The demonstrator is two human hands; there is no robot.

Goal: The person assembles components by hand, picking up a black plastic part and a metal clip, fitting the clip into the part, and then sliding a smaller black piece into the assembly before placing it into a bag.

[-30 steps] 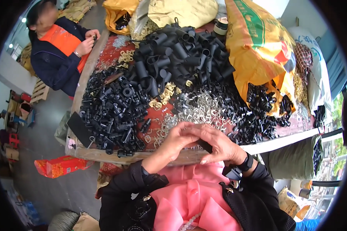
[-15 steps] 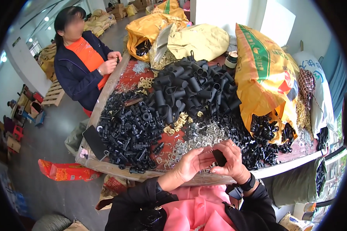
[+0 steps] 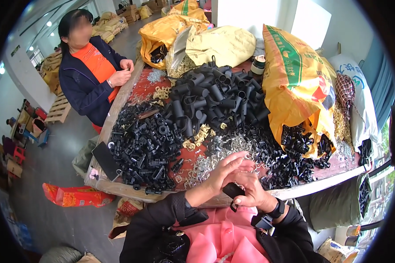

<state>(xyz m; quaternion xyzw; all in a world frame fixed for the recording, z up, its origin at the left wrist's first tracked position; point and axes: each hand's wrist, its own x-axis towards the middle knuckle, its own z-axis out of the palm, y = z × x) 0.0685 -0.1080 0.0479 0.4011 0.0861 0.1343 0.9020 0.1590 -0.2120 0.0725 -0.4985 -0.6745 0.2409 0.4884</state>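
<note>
My right hand (image 3: 253,189) is closed round a short black tube (image 3: 233,190) with a small black loop hanging at its lower end. Close beside it, my left hand (image 3: 221,175) has its fingers stretched out and partly overlaps the right one; no object shows in it. Both hands are over the near edge of the table. Just beyond them lies a spread of silver metal hooks (image 3: 199,168). Further back rises a heap of black tubes (image 3: 217,94). Small black plastic fittings (image 3: 145,151) are piled on the left, and gold-coloured hooks (image 3: 200,135) lie in the middle.
An orange woven sack (image 3: 305,87) spills black clips (image 3: 296,140) onto the table's right side. Pale yellow sacks (image 3: 221,46) stand at the back. A black flat slab (image 3: 105,160) lies near the left corner. Across the left edge, a person (image 3: 92,65) handles something small.
My hands have come nearer to me and closer together, with the black tube tilted and its loop now showing. The left fingers have risen and straightened. The whole view has shifted slightly.
</note>
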